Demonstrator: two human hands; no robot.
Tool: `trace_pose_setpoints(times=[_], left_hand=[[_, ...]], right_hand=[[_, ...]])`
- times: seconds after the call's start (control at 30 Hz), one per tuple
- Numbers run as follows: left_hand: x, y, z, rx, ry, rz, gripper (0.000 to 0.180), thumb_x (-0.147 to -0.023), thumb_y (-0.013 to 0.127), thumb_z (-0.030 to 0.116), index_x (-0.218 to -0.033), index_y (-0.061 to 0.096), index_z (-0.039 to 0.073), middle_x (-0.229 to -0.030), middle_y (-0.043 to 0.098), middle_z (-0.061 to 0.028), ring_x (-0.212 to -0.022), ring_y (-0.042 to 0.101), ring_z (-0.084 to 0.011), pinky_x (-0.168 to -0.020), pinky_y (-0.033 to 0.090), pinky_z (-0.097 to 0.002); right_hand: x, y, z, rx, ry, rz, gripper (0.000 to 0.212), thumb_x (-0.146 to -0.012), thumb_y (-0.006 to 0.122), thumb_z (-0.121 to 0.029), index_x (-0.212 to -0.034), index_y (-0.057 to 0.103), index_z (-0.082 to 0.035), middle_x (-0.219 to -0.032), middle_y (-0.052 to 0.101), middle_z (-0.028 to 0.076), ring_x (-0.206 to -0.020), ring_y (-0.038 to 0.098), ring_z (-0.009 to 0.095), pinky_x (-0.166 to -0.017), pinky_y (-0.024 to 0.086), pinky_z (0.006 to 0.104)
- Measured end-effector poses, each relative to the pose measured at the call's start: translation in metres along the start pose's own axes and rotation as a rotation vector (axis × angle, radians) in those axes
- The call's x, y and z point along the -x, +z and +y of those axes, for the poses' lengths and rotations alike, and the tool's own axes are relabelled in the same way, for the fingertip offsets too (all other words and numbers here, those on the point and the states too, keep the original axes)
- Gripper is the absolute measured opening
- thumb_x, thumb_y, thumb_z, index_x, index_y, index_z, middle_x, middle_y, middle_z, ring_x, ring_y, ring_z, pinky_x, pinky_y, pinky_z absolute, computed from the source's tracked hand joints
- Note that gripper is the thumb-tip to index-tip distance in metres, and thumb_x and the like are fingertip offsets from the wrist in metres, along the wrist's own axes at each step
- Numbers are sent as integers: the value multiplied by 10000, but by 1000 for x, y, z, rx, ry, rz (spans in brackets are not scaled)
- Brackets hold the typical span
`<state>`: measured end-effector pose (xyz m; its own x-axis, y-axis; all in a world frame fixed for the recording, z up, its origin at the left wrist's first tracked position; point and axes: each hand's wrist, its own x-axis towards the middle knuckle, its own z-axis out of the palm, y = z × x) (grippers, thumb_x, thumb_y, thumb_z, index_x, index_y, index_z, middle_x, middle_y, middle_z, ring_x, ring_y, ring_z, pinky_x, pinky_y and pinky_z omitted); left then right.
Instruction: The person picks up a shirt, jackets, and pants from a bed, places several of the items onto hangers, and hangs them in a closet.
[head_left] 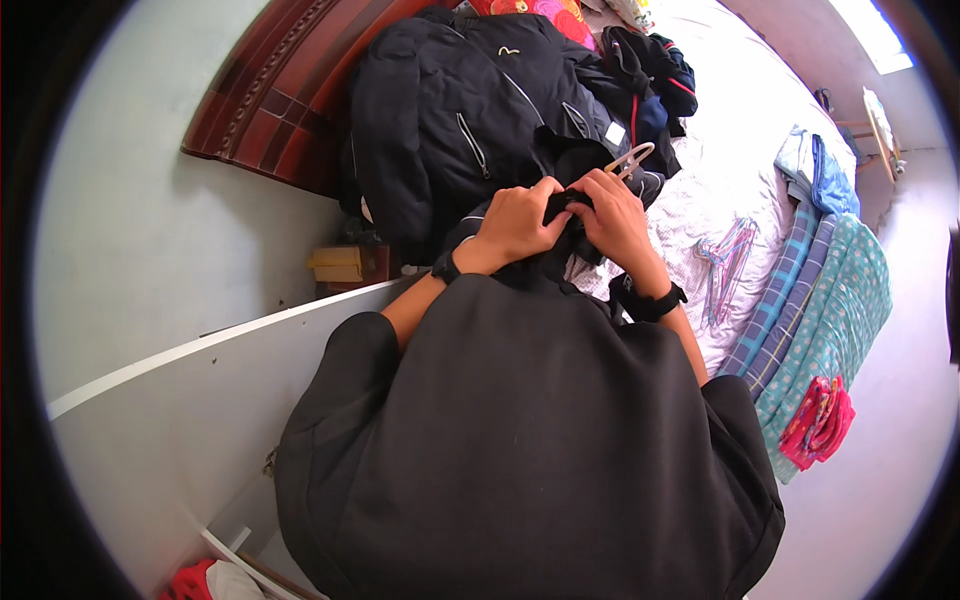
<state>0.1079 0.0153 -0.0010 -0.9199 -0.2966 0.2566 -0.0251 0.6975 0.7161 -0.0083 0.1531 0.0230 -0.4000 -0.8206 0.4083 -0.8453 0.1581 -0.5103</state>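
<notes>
My left hand (517, 227) and my right hand (614, 222) meet over the bed. Both are closed, with thumbs and fingertips pinching the edge of a black garment (562, 205) between them. Folds and fingers hide what sort of garment it is. Just beyond my right hand's knuckles, a pale clothes hanger (634, 157) sticks out; the rest of it is hidden. Under and beyond my hands lies a large black jacket (415, 95) with light-edged zips, spread flat.
Several thin coloured hangers (727, 265) lie on the white bedsheet (715, 130) at right. Folded plaid and teal dotted cloths (835, 290) line the bed's right edge, beside a red cloth (817, 425). A dark wooden headboard (275, 100) and white panel (230, 340) stand at left.
</notes>
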Motion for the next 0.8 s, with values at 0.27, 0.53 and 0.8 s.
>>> trace_pose_setpoints(times=[0.27, 0.53, 0.8], left_hand=[[1, 0, 0, -20, -122, 8, 369, -713, 757, 239, -991, 587, 67, -686, 625, -103, -639, 651, -294, -587, 507, -366], [-2, 2, 5, 2, -96, 32, 345, -722, 747, 218, -987, 569, 87, -618, 564, -76, -580, 628, -273, -541, 477, -363], [-10, -6, 1, 70, 47, 17, 309, -735, 772, 185, -951, 585, 68, -531, 520, -64, -448, 548, -219, -457, 403, -298]], right_hand=[[-1, 12, -7, -14, 65, 106, 165, -693, 696, -71, -829, 603, -58, -835, 594, 60, -815, 583, 279, -704, 477, 376], [6, 12, -1, -61, 90, 161, 150, -690, 688, -61, -822, 616, -59, -813, 595, 60, -789, 585, 279, -691, 478, 379], [42, -15, 17, -368, 159, 329, 235, -689, 797, -34, -878, 658, -39, -885, 641, 68, -744, 623, 194, -624, 499, 300]])
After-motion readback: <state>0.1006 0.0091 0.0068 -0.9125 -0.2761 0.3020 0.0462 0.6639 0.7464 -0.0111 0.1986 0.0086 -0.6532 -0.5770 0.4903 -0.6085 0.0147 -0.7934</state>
